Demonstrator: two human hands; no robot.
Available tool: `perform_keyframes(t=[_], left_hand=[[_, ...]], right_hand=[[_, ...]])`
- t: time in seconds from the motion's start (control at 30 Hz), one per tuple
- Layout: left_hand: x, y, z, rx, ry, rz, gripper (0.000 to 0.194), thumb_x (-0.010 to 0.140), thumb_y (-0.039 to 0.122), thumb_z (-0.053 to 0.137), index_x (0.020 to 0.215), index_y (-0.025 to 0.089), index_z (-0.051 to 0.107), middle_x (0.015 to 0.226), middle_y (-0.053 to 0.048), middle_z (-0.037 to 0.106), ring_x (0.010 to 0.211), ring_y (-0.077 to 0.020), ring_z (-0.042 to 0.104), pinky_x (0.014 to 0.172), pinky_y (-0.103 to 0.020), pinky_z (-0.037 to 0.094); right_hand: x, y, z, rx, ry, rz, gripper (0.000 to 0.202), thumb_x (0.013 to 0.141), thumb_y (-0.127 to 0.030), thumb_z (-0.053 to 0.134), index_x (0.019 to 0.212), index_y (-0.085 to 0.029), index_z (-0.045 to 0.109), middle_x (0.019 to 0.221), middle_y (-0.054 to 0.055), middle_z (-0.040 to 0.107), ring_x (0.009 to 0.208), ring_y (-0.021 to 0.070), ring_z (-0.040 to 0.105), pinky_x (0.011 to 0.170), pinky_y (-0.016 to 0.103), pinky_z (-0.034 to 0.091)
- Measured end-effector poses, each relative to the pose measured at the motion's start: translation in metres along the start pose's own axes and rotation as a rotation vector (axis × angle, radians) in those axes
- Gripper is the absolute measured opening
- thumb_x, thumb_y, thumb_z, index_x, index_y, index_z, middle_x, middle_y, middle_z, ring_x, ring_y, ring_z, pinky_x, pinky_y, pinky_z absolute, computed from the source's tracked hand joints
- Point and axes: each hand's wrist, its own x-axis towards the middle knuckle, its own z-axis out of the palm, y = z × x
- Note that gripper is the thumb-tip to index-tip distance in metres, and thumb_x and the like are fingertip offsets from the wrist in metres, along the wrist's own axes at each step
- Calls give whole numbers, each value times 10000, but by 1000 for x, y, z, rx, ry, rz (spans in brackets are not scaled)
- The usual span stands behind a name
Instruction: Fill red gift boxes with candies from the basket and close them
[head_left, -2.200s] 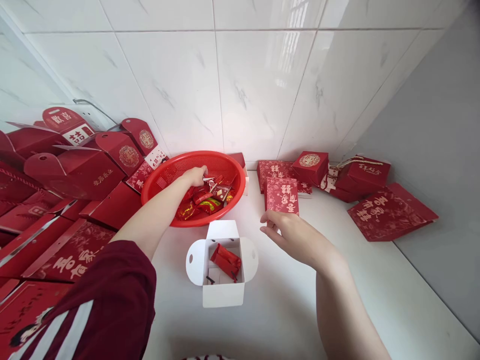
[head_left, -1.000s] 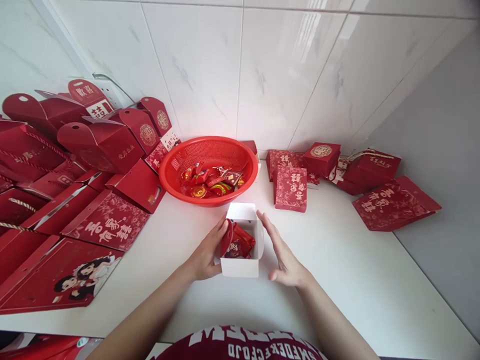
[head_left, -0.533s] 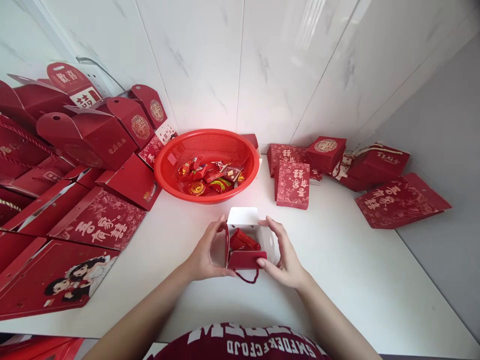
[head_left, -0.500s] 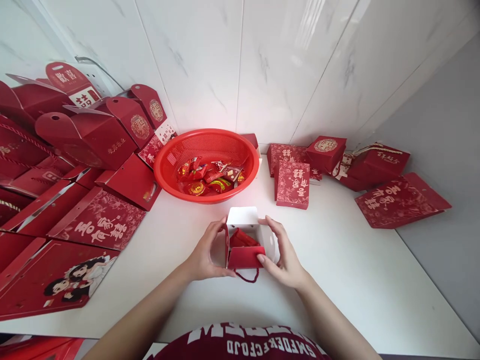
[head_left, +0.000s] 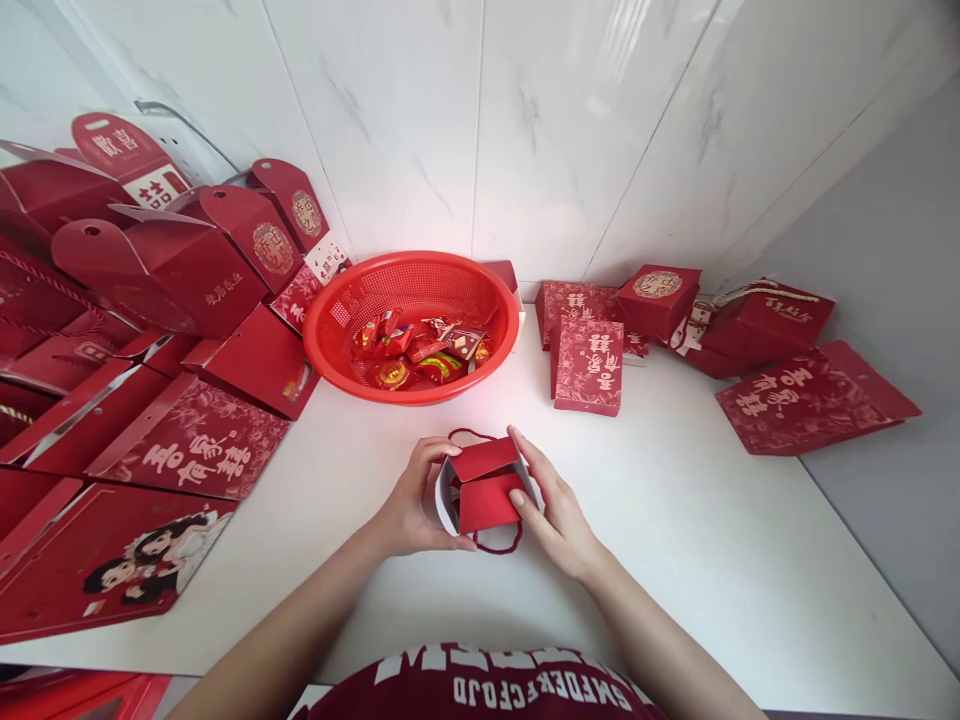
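Between my hands is a small red gift box (head_left: 489,500) with dark red cord handles, one loop at the back and one at the front. Its front and back flaps are folded inward over the top, while the pale side flaps stand up. My left hand (head_left: 420,500) grips the box's left side, thumb at the front and fingers at the back. On the right side, my right hand (head_left: 553,505) holds it with the thumb lying on the front flap. The flaps mostly hide the inside. Behind the box stands a red plastic basket (head_left: 319,345) with several wrapped sweets (head_left: 424,345).
Many red gift boxes and bags (head_left: 184,435) crowd the left side of the white table (head_left: 675,540). More red boxes (head_left: 589,365) stand at the back right, with a tilted bag (head_left: 814,395) near the grey panel. A tiled wall (head_left: 547,130) closes off the back.
The back flap, upright and showing white before, is now folded inward beside the front flap. The red packet inside is covered. Both hands still hold the box.
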Motion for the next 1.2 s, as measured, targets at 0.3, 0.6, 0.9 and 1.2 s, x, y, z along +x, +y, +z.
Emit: perform_keyframes(t=[0.3, 0.6, 0.9, 1.2], left_hand=[[-1, 5, -1, 191, -134, -14, 1035, 706, 450, 805, 1531, 288, 200, 1514, -159, 313, 1412, -361, 327, 1145, -563, 327], [-2, 12, -10, 543, -115, 123, 577, 922, 316, 556, 1477, 287, 402, 1631, -91, 144, 1454, -335, 294, 1158, -525, 325], [-3, 35, -34, 904, -40, 259, 500, 928, 202, 402, 1421, 223, 485, 1411, -67, 568, 1348, -257, 481, 1126, -496, 320], [-25, 84, 1, 1305, -86, -23, 548, 973, 365, 431, 1432, 67, 454, 1499, -156, 443, 1395, -289, 415, 1160, -477, 253]], right_hand=[[2, 3, -6, -143, -73, -98, 694, 938, -567, 508, 1532, -269, 306, 1622, 82, 193, 1465, 291, 270, 1166, 473, 342], [1, -3, 1, -151, -55, -50, 618, 1007, -526, 352, 1555, -270, 227, 1648, 68, 57, 1503, 287, 147, 1197, 518, 249], [-2, 0, 19, -89, 70, -170, 405, 968, -361, 537, 1368, -295, 537, 1354, 120, 401, 1298, 271, 428, 1022, 440, 474], [-14, -21, 47, 28, 27, -250, 430, 954, -174, 526, 1369, -286, 533, 1166, 95, 471, 1127, 208, 530, 959, 363, 516]])
